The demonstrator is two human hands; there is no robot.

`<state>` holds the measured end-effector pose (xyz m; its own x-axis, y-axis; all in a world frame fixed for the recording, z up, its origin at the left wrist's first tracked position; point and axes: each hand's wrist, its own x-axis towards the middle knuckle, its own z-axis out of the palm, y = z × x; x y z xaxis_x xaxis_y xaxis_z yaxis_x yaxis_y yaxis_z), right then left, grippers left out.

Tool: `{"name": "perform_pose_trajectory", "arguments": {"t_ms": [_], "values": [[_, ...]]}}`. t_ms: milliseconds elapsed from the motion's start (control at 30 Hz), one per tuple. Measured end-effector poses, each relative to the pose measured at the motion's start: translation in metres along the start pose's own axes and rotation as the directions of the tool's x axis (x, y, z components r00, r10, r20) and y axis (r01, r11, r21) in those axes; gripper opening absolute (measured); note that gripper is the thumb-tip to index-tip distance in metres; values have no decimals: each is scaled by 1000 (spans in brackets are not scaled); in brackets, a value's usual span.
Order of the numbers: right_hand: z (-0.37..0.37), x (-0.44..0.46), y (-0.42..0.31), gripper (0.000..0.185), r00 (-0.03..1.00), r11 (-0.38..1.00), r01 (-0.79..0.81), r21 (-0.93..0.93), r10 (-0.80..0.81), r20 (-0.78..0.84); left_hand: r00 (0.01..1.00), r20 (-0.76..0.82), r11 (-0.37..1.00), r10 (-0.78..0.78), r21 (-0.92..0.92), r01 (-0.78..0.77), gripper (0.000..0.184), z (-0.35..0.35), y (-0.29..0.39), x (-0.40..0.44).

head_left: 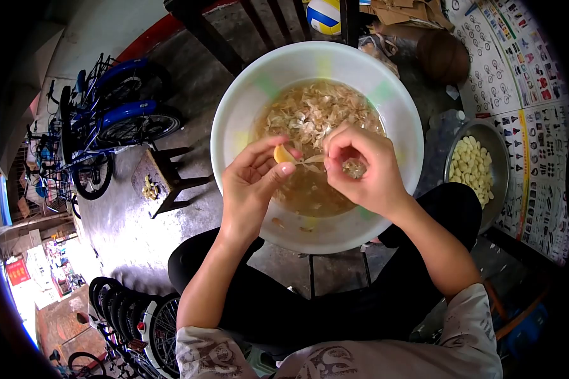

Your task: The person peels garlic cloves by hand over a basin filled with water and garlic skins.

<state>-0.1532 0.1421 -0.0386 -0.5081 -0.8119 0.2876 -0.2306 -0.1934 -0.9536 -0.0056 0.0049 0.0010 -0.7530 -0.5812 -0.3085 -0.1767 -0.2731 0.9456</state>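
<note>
Left hand: on my feed the left hand [246,186] is clamped on the clove, thumb and fingers pinching it.
Clove: the yellowish clove [285,156] sits at the left fingertips, over the tub.
Right hand: I see the right hand [367,165] curled, its thumb and forefinger bent toward each other, just beside the left; I cannot tell whether they grip anything.
Skin: a pale skin [312,162] shows between the two hands.
Tub: the round white tub [232,180] stands in front of the knees, with cloudy water [310,197] in it.
Skins: a heap of wet skins [316,107] lies in the water, mostly toward the far side.
Bowl: at my right the metal bowl [502,158] holds many peeled cloves [470,164].
Stool: at my left a low stool [144,167] carries a small pile [150,188].
Far side: I make out a dark chair [201,33], a volleyball [324,17] and a brown ball [443,57].
Left side: bikes [128,120] stand on the floor [186,142].
</note>
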Motion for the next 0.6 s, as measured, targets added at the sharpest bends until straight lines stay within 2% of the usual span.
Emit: {"name": "perform_pose_trajectory", "arguments": {"t_ms": [33, 167, 233, 333, 367, 400, 467, 600], "values": [[-1, 0, -3, 22, 995, 995, -99, 27, 99, -4, 999, 37, 1000, 1, 10, -1, 38, -2, -3, 1], [-1, 5, -7, 26, 1000, 997, -8, -77, 8, -1, 994, 106, 998, 36, 45, -41, 44, -3, -13, 3], [3, 2, -8, 30, 994, 997, -75, 13, 73, 84, 993, 108, 999, 39, 23, -41, 43, 0, -12, 2], [13, -6, -2, 28, 995, 991, -99, 88, 98, 14, 994, 102, 999, 47, -20, -45, 42, 5, -15, 3], [13, -6, 1, 24, 1000, 1000, -2, 4, 2, -8, 994, 93, 998, 52, -38, -49, 41, 6, -17, 3], [13, -7, 3, 24, 1000, 1000, -2, 4, 2, -8, 994, 94, 998, 51, -37, -48, 41, 5, -18, 3], [12, -8, 5, 21, 996, 989, 81, -124, -83, -18, 993, 107, 997, 58, -51, -53, 38, 3, -19, 4], [14, -6, 3, 20, 984, 972, 158, -173, -169, -50, 996, 79, 998, 39, -48, -35, 36, 0, -23, 6]]}}
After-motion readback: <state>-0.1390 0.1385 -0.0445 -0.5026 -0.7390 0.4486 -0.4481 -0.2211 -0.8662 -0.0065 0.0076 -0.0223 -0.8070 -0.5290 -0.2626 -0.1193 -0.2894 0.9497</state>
